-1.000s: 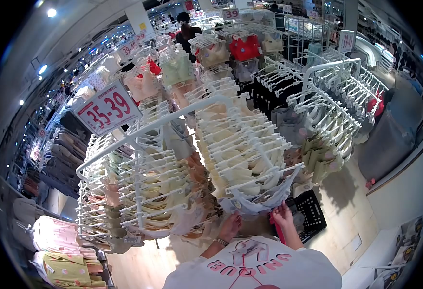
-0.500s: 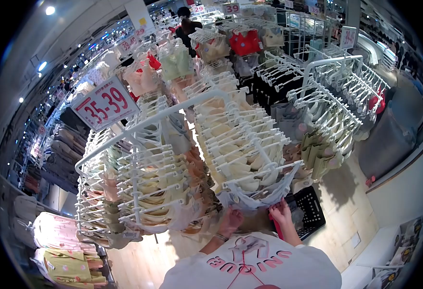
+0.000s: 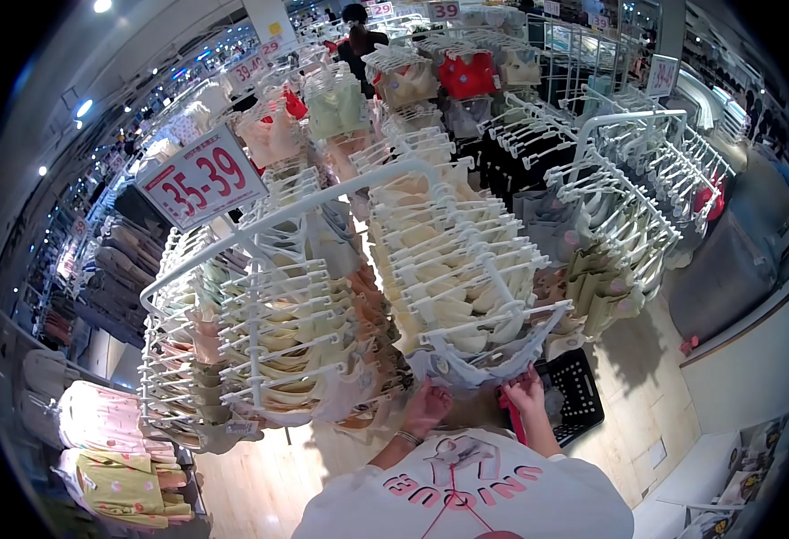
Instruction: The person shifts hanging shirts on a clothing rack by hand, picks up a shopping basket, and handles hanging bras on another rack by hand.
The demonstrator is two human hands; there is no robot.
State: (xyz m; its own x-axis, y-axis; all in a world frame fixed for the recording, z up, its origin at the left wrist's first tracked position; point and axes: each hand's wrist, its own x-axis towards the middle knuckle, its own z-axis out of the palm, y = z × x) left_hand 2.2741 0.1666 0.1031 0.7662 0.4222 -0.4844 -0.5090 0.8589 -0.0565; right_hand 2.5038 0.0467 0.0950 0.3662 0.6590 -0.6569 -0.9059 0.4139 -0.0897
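A pale blue-grey bra (image 3: 475, 366) hangs from a white hanger at the front end of a rack of cream bras (image 3: 457, 269). My left hand (image 3: 428, 404) is at the bra's lower left edge, its fingers closed near the fabric; what they pinch is too small to make out. At the lower right edge, my right hand (image 3: 524, 393) has its fingers closed on the bra's edge. A red strap (image 3: 511, 415) hangs at my right wrist, beside a black basket (image 3: 576, 395).
A white rail (image 3: 322, 199) bears a 35-39 price sign (image 3: 204, 178) and more bras on the left. Another rack (image 3: 628, 117) stands to the right. Folded pink and yellow garments (image 3: 116, 481) lie lower left. A person in black (image 3: 358, 45) stands far back.
My left hand has risen slightly towards the bra's lower edge and turned. My right hand stays at the bra's right side. The view has shifted a little.
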